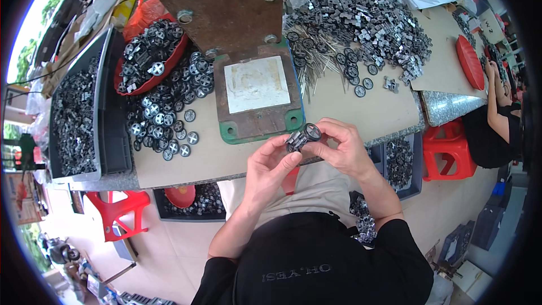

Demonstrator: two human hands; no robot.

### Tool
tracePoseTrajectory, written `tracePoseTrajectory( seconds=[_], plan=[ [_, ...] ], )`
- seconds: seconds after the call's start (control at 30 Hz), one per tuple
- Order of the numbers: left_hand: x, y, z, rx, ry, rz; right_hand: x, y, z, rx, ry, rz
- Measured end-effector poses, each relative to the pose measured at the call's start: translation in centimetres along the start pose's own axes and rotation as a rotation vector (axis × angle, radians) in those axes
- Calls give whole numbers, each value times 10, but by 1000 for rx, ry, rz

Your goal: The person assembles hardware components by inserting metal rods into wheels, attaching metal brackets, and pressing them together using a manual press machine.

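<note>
My left hand [272, 165] and my right hand [341, 146] meet just in front of the table edge, both gripping a small assembly [303, 136] of a black round wheel-like part and a grey metal piece. The left fingers pinch its lower left side, the right fingers wrap its top and right. Directly behind the hands stands a press base [257, 93] with a pale plate and green corners. A heap of finished black wheels [169, 118] lies to the left. A big pile of grey metal pieces [361, 17] lies to the right rear.
A red bowl [148, 56] of wheels sits at the left rear, beside a grey crate [79, 107] of metal parts. Thin pins [310, 68] lie scattered right of the press. Red stools [449, 147] and bins stand under the table. Another person [499, 118] sits at the right.
</note>
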State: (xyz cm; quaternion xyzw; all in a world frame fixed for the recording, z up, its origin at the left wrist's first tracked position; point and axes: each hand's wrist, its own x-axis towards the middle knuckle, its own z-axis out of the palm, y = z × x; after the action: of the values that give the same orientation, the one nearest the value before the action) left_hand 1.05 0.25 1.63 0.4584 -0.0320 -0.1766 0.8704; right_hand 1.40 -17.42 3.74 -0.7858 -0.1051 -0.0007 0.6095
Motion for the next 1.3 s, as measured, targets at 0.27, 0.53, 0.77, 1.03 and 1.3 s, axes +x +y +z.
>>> tracePoseTrajectory(
  seconds=[0.27, 0.53, 0.77, 1.03, 1.3],
  plan=[
    [44, 57, -18, 620, 26, 210, 64, -15, 5, -219, -71, -231],
    [107, 56, -47, 978, 315, 376, 78, 2, -13, -274, 156, -181],
    [117, 51, -50, 1020, 333, 456, 74, -15, -70, -361, 272, -192],
    [98, 44, -52, 1095, 331, 453, 139, -192, -147, -645, 503, -655],
    [98, 50, -50, 1155, 367, 625, 241, -346, -117, -422, 327, -435]
  ],
)
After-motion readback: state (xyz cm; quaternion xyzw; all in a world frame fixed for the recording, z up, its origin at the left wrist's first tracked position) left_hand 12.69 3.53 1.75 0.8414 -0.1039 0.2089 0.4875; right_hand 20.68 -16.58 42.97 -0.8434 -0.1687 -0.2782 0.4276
